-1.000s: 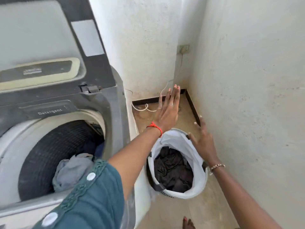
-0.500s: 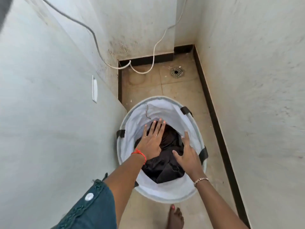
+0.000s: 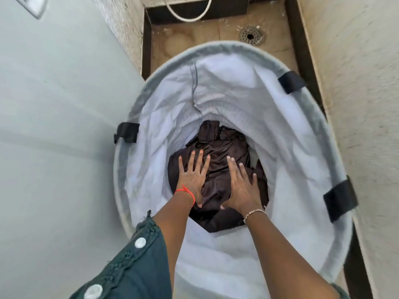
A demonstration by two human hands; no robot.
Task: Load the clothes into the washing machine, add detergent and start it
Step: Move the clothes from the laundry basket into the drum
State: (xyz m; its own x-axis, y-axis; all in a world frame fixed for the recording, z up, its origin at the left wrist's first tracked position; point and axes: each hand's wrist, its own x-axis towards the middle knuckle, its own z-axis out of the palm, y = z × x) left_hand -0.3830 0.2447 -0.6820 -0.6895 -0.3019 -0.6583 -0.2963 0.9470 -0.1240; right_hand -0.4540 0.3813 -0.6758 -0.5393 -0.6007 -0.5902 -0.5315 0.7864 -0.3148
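A round white laundry basket [image 3: 291, 130] with black strap handles stands on the floor and fills the middle of the view. A heap of dark brown clothes [image 3: 224, 145] lies at its bottom. My left hand [image 3: 193, 178], with a red thread at the wrist, rests flat on the clothes, fingers spread. My right hand [image 3: 243, 186], wearing a thin bracelet, lies flat beside it on the same heap, fingers apart. Neither hand has closed around the cloth. The pale side panel of the washing machine [image 3: 54, 130] fills the left; its drum is out of view.
A rough plaster wall [image 3: 362, 87] runs close along the right of the basket. Behind the basket lie tan floor tiles with a round metal drain [image 3: 251, 35], a dark skirting and a white cable loop [image 3: 190, 15].
My head has dropped closer over the basket, which now looks much larger. Both hands have gone from above the rim down into the basket and lie flat on the dark clothes.
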